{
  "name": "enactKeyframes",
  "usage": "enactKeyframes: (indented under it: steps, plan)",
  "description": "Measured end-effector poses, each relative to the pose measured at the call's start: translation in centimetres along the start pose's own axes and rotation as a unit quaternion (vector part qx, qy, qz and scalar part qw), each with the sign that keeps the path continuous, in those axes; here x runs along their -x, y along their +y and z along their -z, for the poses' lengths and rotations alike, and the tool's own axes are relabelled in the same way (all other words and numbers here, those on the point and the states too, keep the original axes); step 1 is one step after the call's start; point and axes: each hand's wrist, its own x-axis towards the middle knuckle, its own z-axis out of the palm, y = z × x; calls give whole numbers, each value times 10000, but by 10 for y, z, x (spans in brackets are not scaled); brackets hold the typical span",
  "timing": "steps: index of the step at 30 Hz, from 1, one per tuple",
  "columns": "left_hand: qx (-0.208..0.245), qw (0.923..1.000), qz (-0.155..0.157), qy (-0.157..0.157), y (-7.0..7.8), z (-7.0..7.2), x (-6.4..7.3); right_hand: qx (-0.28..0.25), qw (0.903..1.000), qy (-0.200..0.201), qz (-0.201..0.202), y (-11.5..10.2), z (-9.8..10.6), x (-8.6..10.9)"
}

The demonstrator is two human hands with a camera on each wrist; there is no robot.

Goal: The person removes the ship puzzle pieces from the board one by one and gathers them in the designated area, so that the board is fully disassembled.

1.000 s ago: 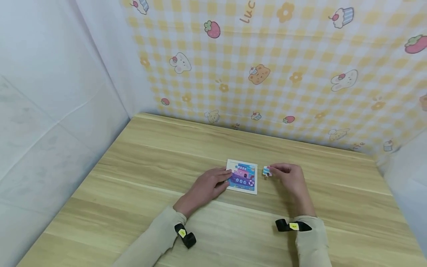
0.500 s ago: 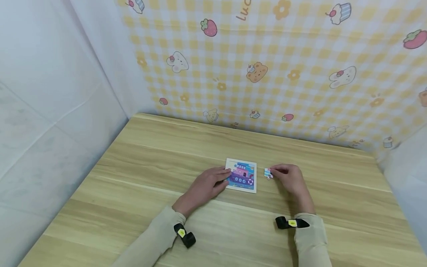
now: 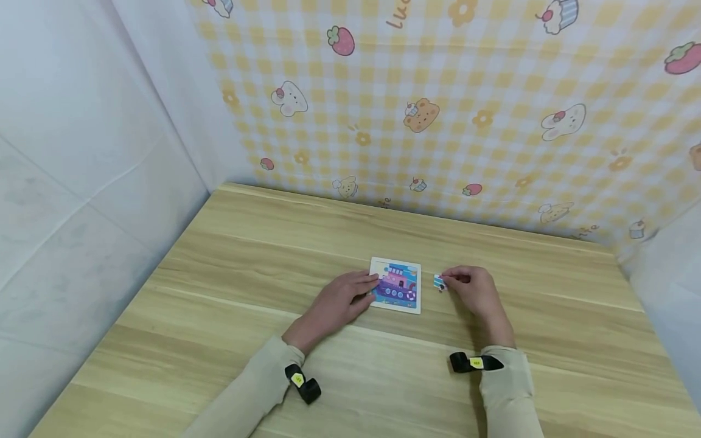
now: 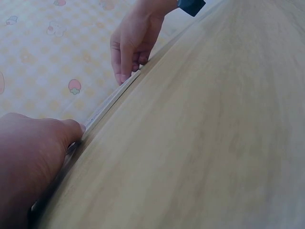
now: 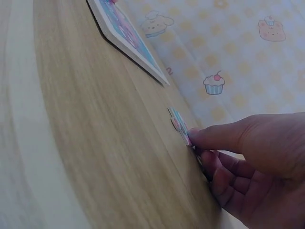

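A small square jigsaw puzzle in a white-rimmed tray (image 3: pixel 418 289) lies on the table, its picture a pink and purple ship on blue water. My left hand (image 3: pixel 342 302) rests at the tray's left side, fingers extended over the rim and thumb near its lower left corner. To the right of the tray, my right hand (image 3: pixel 475 291) pinches a small puzzle piece (image 3: pixel 439 283) between thumb and fingers. In the right wrist view, the piece (image 5: pixel 180 125) shows blue, white and pink colouring and a rounded tab, close over the wood.
The wooden table (image 3: pixel 230 243) extends around both hands. Behind it hangs a yellow checked cloth (image 3: pixel 372 103) with cartoon prints, and a white sheet (image 3: pixel 93 152) covers the left side. Black straps with small devices (image 3: pixel 302 384) circle both sleeves.
The head view has shifted slightly. My right hand keeps its pinch on the puzzle piece, which has tilted a little and back; the left hand stays on the tray.
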Motion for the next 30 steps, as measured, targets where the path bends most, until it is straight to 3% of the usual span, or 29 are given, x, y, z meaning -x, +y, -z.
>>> enactKeyframes:
  steps: [24, 30]
  plan:
    - [49, 10000, -46, 38, 2, 2, 0, -89, 9999, 34, 135, 2, 3, 2]
    - [85, 9999, -75, 80, 0, 0, 0, -185, 9989, 359, 253, 1, 1, 2]
